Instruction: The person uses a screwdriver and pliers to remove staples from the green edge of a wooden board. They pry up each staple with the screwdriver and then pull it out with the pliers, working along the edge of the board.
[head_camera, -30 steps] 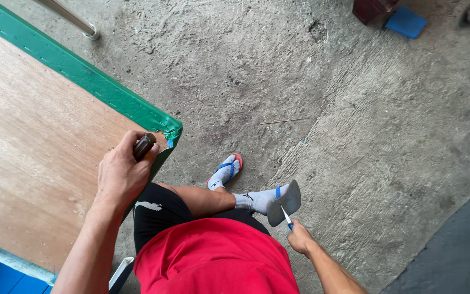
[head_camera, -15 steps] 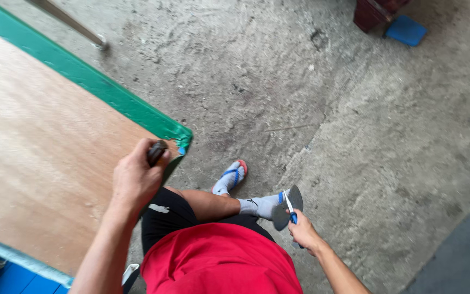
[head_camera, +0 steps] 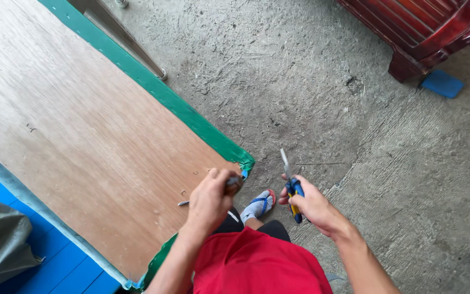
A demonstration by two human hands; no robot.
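Rough concrete floor (head_camera: 354, 136) is seen beside the plywood tabletop (head_camera: 82, 136), at whose green-taped corner (head_camera: 243, 160) a small dark object (head_camera: 234, 183) is gripped by the left hand (head_camera: 210, 198), while blue-and-yellow-handled pliers (head_camera: 292, 188), clenched in the right hand (head_camera: 314, 204), are best brought in slowly and squarely.

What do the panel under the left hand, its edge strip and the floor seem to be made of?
Panel: likely plywood or veneer, matt brown with visible grain. Edge strip: green, smooth, possibly tape or plastic film; unclear which. Floor: bare concrete, grey, rough and scored.
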